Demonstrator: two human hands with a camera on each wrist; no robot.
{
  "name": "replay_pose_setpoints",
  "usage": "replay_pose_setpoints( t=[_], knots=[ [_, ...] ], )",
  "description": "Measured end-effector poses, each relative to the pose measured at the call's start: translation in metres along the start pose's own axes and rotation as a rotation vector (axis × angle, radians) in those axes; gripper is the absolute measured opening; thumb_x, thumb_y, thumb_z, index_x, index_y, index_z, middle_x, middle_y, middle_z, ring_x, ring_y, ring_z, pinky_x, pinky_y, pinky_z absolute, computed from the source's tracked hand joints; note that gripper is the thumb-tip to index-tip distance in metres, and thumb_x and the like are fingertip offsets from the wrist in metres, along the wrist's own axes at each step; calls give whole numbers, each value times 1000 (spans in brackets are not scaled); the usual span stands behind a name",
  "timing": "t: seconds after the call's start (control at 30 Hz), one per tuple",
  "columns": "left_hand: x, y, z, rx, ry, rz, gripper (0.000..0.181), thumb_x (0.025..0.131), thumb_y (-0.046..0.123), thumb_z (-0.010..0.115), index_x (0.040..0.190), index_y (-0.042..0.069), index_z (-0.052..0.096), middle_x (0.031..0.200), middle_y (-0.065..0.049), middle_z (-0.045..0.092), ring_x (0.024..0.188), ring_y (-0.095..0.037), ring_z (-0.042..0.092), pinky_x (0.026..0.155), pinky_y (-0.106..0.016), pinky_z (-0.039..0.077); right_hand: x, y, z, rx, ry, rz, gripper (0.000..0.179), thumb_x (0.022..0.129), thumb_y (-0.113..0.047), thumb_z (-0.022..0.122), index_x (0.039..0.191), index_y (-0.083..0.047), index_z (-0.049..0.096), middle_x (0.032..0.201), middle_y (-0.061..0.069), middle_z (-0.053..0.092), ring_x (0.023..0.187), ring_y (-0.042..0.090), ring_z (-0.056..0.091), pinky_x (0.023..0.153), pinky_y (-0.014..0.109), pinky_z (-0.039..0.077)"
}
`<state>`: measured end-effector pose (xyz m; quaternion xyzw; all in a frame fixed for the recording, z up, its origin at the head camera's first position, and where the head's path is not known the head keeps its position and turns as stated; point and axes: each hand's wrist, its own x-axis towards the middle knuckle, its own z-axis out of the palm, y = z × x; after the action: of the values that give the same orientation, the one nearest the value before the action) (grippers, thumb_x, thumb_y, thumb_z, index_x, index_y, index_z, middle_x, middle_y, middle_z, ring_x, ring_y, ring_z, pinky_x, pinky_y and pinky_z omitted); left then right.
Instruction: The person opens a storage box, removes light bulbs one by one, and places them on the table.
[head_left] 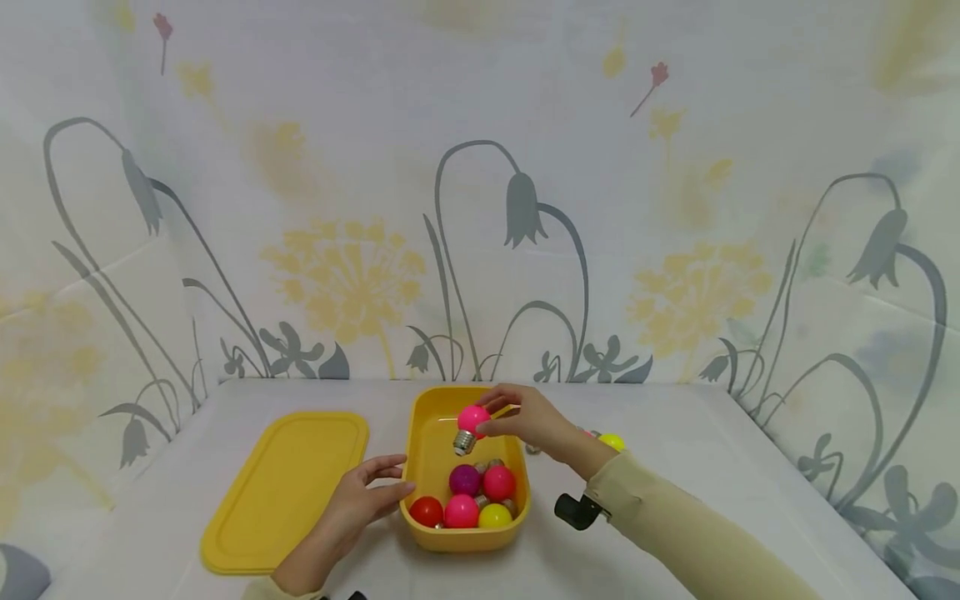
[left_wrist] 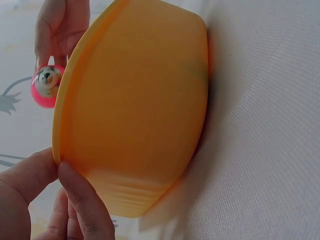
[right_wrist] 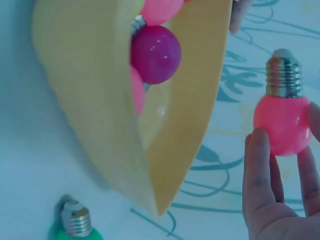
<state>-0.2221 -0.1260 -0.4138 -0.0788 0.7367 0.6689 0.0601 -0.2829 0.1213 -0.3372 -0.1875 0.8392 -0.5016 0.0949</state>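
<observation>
In the head view, a yellow plastic box (head_left: 426,442) holds several round coloured light bulbs: purple (head_left: 465,479), red (head_left: 426,511), yellow (head_left: 495,517) and pink. My right hand (head_left: 528,417) holds one pink light bulb (head_left: 474,419) over the box, its metal screw base tilted down. The right wrist view shows this pink bulb (right_wrist: 282,125) between thumb and fingertips, apart from the box wall (right_wrist: 195,100). At the box's left side is my left hand (head_left: 360,500). Its thumb and a finger pinch the rim (left_wrist: 61,115) in the left wrist view.
Left of the box a yellow lid (head_left: 288,492) lies flat on the white-covered table. More bulbs lie right of the box, partly hidden by my right forearm; a yellow one (head_left: 612,442) shows there. A green bulb (right_wrist: 77,232) rests beside the box in the right wrist view.
</observation>
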Motion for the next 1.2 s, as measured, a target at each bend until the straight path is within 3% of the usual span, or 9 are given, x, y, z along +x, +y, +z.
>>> replay_pose_setpoints(
  t=[0.4, 0.8, 1.2],
  knots=[
    [0, -2, -3, -3, 13, -8, 50, 77, 15, 76, 121, 1, 57, 105, -12, 55, 80, -19, 58, 76, -33, 54, -24, 20, -20, 85, 133, 58, 35, 79, -15, 74, 110, -6, 61, 104, 9, 60, 86, 23, 60, 80, 40, 52],
    [-1, -2, -3, -5, 17, -16, 50, 78, 14, 76, 122, 0, 57, 105, -12, 55, 79, -18, 58, 76, -33, 54, -49, 45, -38, 69, 319, 156, 37, 78, -19, 75, 112, -9, 62, 109, 8, 59, 91, 24, 59, 82, 43, 51],
    [1, -1, 0, -9, 16, -7, 50, 77, 14, 77, 121, 0, 58, 104, -12, 55, 79, -18, 59, 76, -33, 54, -56, 82, -35, 118, 423, 196, 36, 79, -13, 75, 111, -6, 61, 106, 10, 59, 93, 24, 56, 78, 34, 53]
  ],
)
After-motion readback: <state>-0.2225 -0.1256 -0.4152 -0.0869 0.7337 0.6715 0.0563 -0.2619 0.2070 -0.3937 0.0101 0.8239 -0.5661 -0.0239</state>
